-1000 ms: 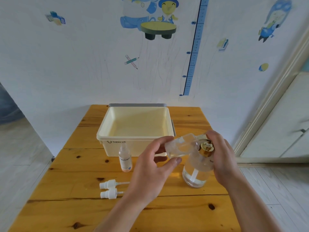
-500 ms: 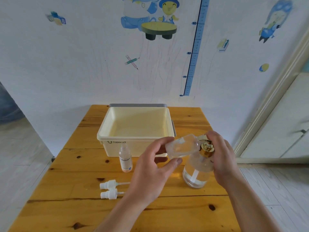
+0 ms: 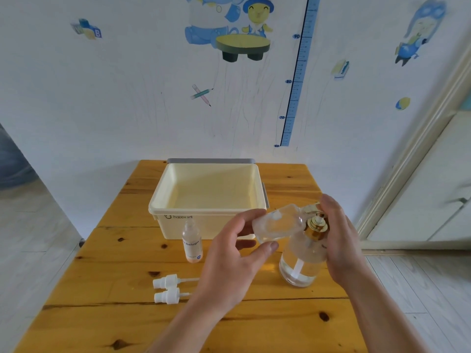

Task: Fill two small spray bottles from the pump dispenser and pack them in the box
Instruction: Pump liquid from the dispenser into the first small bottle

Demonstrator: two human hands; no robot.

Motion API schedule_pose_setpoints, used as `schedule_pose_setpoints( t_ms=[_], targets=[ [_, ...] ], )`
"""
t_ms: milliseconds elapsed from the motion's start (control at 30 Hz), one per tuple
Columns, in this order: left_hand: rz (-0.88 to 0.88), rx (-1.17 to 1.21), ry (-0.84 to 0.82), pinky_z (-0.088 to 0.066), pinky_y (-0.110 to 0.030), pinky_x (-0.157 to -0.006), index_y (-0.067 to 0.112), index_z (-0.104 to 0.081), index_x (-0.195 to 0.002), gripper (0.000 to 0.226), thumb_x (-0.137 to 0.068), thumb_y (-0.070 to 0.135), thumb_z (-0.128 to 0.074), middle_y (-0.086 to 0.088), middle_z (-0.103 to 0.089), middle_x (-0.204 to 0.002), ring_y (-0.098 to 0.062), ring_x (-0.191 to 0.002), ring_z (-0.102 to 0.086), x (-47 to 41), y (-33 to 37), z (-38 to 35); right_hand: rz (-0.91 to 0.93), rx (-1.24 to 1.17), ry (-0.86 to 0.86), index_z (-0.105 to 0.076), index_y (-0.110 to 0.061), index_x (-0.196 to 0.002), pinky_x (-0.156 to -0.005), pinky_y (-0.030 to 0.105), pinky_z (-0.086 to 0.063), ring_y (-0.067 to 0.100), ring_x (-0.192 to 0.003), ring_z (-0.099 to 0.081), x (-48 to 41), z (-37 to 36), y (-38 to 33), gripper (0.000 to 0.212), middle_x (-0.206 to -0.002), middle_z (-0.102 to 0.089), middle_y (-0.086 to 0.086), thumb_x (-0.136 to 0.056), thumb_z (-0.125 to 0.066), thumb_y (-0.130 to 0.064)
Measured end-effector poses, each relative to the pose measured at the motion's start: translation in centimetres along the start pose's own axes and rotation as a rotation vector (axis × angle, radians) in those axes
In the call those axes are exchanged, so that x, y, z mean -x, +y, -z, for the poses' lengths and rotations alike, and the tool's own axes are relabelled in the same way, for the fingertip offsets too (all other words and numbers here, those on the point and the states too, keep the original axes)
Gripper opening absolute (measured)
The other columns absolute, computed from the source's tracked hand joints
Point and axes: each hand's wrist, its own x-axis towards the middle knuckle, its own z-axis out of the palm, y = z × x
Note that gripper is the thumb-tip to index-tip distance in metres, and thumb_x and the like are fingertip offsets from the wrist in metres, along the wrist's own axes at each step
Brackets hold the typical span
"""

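My left hand holds a small clear spray bottle tilted on its side, its open neck against the gold pump head of the glass pump dispenser. My right hand wraps the dispenser's top from the right, fingers over the pump. A second small spray bottle, uncapped and upright, stands in front of the cream plastic box. Two white spray caps with dip tubes lie side by side on the wooden table.
The open cream box sits at the table's back centre, against a white wall with stickers and a height ruler. A door frame stands to the right. Floor drops off at both table sides.
Both hands, the tilted small bottle and the dispenser stay almost in place; the pump head looks slightly higher under my right fingers.
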Motion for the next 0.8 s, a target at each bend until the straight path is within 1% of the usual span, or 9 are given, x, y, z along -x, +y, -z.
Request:
schedule_pose_setpoints(
  t_ms=[33,100,300,367,433,500,600,700,800],
  targets=[
    [-0.005,0.001,-0.001,-0.054,-0.028,-0.092,0.043,-0.059,-0.117,0.043,-0.082,0.026,-0.076,0.024,-0.067,-0.108,-0.001,-0.104,-0.063,0.0,0.0,0.0,0.009,0.011,-0.01,-0.072,-0.026,-0.068,-0.069,0.035,-0.046,0.015,-0.075,-0.068,0.0,0.0,0.0,0.04,-0.064,-0.071,-0.006,-0.088,-0.051,-0.054],
    [-0.011,0.001,0.002,-0.054,-0.029,-0.092,0.042,-0.058,-0.118,0.043,-0.082,0.025,-0.076,0.024,-0.067,-0.108,-0.001,-0.105,-0.062,0.0,0.1,0.0,0.011,0.018,-0.018,-0.073,-0.024,-0.063,-0.069,0.034,-0.045,0.004,-0.063,-0.068,0.1,0.0,-0.1,0.048,-0.06,-0.072,-0.007,-0.096,-0.044,-0.044],
    [-0.009,0.006,0.009,-0.054,-0.029,-0.092,0.044,-0.058,-0.117,0.044,-0.081,0.028,-0.076,0.022,-0.067,-0.109,-0.002,-0.105,-0.063,-0.1,0.1,-0.1,0.01,0.059,0.033,-0.052,-0.027,-0.047,-0.057,0.031,-0.032,0.002,-0.044,-0.048,0.2,-0.2,-0.7,0.053,-0.043,-0.051,-0.012,-0.099,-0.041,-0.023],
    [-0.011,0.006,0.01,-0.054,-0.029,-0.092,0.045,-0.058,-0.116,0.043,-0.081,0.027,-0.076,0.022,-0.068,-0.108,-0.002,-0.104,-0.063,-0.1,0.1,-0.1,0.013,0.058,0.026,-0.055,-0.025,-0.052,-0.057,0.03,-0.034,0.003,-0.046,-0.051,0.2,-0.1,-0.7,0.049,-0.043,-0.054,-0.013,-0.099,-0.042,-0.026],
    [-0.009,0.014,0.006,-0.054,-0.028,-0.091,0.044,-0.059,-0.116,0.042,-0.081,0.027,-0.076,0.021,-0.068,-0.108,-0.002,-0.104,-0.063,0.0,0.1,0.0,0.009,0.059,-0.009,-0.066,-0.023,-0.051,-0.06,0.03,-0.039,0.004,-0.052,-0.06,0.5,-0.1,-0.8,0.057,-0.049,-0.063,-0.012,-0.1,-0.04,-0.032],
    [-0.001,0.032,-0.003,-0.055,-0.028,-0.089,0.044,-0.059,-0.117,0.042,-0.082,0.027,-0.076,0.021,-0.068,-0.107,-0.004,-0.103,-0.065,0.0,0.2,0.0,0.002,0.062,-0.034,-0.071,-0.03,-0.048,-0.062,0.03,-0.041,-0.001,-0.051,-0.062,0.6,-0.2,-0.9,0.062,-0.051,-0.067,-0.01,-0.1,-0.038,-0.036],
    [0.012,0.099,-0.016,-0.055,-0.022,-0.083,0.037,-0.06,-0.118,0.042,-0.082,0.023,-0.075,0.017,-0.07,-0.106,-0.003,-0.1,-0.066,0.1,0.4,0.1,-0.017,0.058,-0.01,-0.062,-0.026,-0.042,-0.058,0.031,-0.035,-0.003,-0.043,-0.052,0.6,-0.4,-1.2,0.063,-0.044,-0.057,-0.011,-0.1,-0.038,-0.029],
    [0.04,0.191,-0.046,-0.053,-0.015,-0.079,0.03,-0.061,-0.118,0.04,-0.083,0.018,-0.074,0.016,-0.072,-0.105,-0.001,-0.099,-0.067,0.0,0.7,0.2,-0.004,0.072,0.026,-0.047,-0.017,-0.051,-0.055,0.033,-0.03,0.0,-0.039,-0.042,0.5,-0.4,-1.3,0.049,-0.042,-0.047,-0.011,-0.099,-0.04,-0.022],
    [0.057,0.247,-0.061,-0.053,-0.016,-0.081,0.03,-0.062,-0.117,0.039,-0.081,0.02,-0.074,0.013,-0.073,-0.106,-0.002,-0.1,-0.067,0.0,0.8,0.3,-0.015,0.053,0.028,-0.053,-0.018,-0.054,-0.058,0.032,-0.034,0.0,-0.041,-0.049,0.6,-0.4,-1.2,0.048,-0.044,-0.054,-0.011,-0.099,-0.042,-0.029]
  ],
)
